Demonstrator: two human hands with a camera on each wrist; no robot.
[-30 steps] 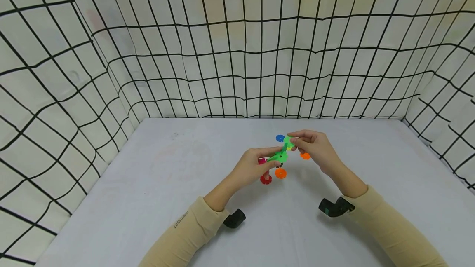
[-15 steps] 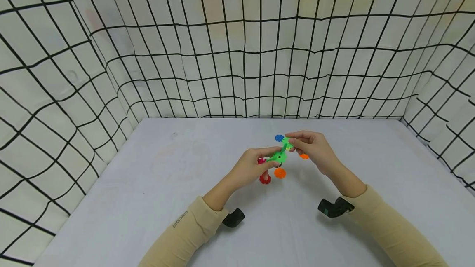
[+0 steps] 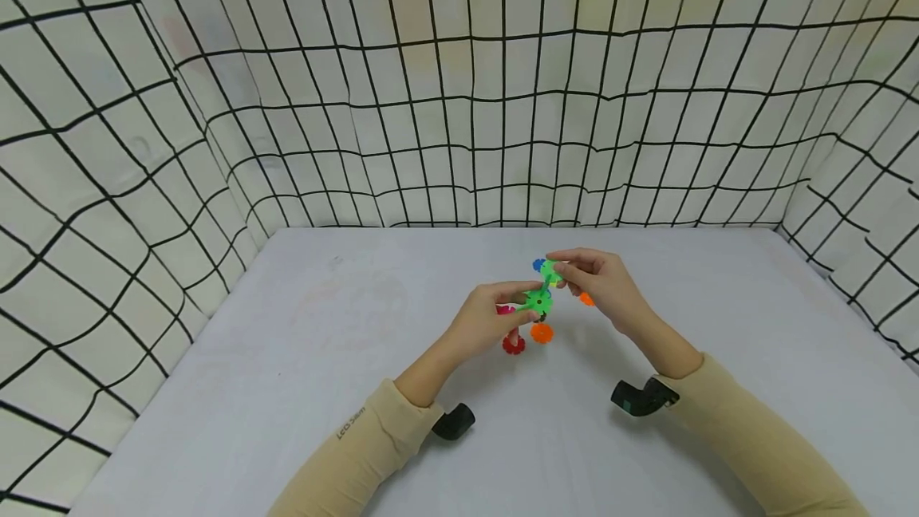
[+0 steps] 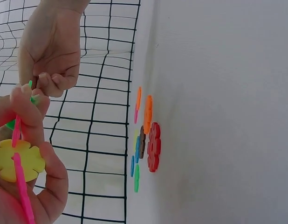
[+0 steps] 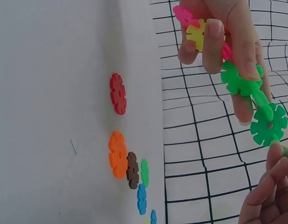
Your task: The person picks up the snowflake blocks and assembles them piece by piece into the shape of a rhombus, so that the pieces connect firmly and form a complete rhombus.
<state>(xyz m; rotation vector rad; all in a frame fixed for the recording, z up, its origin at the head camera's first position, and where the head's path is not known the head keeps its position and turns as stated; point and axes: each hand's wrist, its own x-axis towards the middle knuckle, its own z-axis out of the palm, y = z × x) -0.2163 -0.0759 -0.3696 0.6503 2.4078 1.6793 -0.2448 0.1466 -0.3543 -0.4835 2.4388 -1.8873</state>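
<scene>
My left hand [image 3: 483,321] pinches a chain of notched plastic discs that are slotted together above the table. In the right wrist view the chain runs from a pink disc [image 5: 183,15] through a yellow disc [image 5: 196,36] and a second pink one to several green discs [image 5: 238,80]. Thumb and fingers hold it at the green part, while the yellow end hangs near the palm. At the far end, my right hand [image 3: 601,282] pinches a light green disc [image 3: 550,271] beside the chain's last green disc [image 5: 270,125]. Fingertips hide where these two meet.
Loose discs lie on the white table [image 3: 345,389] beneath the hands: red [image 5: 118,93], orange [image 5: 118,154], brown [image 5: 132,170], blue [image 5: 142,199] and green [image 5: 144,173]. Another orange disc [image 3: 587,299] lies by the right hand. Black netting [image 3: 474,126] surrounds the table's back and sides.
My right hand has shifted slightly left and away with its light green disc, now overlapping the blue disc more. The left hand keeps its hold on the chain, barely moving.
</scene>
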